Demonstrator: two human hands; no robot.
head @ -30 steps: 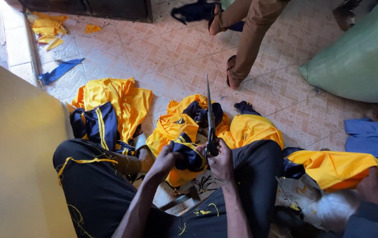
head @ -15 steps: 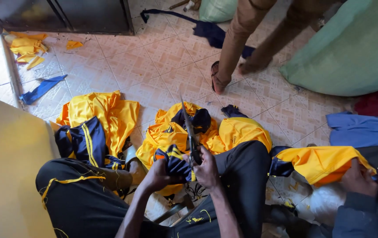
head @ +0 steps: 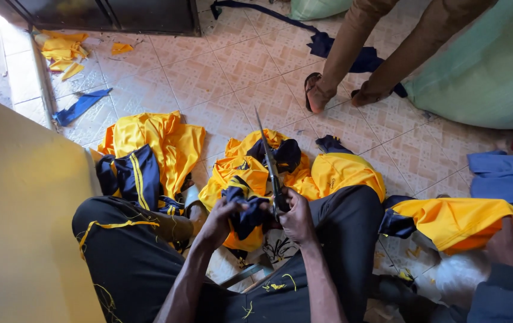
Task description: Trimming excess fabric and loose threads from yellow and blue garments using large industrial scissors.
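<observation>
**Scissors held blade-up beside a gripped fold of navy and yellow cloth**

A pair of long scissors [head: 270, 167] is being held in the right hand [head: 297, 216], the fingers being closed around the handles; the blades are being pointed up and away from the body, their long axis running nearly straight toward the far floor with a slight lean to the left. Whether the blades are parted cannot be told, since they are being seen as one thin line. A navy and yellow garment piece [head: 246, 209] is being pinched tight in the left hand [head: 223, 220], just to the left of the scissor handles and touching them or nearly so. The cloth is thus lying beside the blades' base, not between them, and the left hand is the nearer one to it.

Both hands are being held over the lap, between the knees in black trousers [head: 149, 263]. More yellow garments [head: 161, 143] are lying on the tiled floor [head: 232, 66] to the left, and another yellow piece [head: 460, 218] is being held down at the right by another person's hand [head: 510, 248]. A large pale green sack [head: 484, 78] is resting at the upper right, plain and unmarked as far as can be seen, near a standing person's sandalled feet [head: 319, 93]
</observation>
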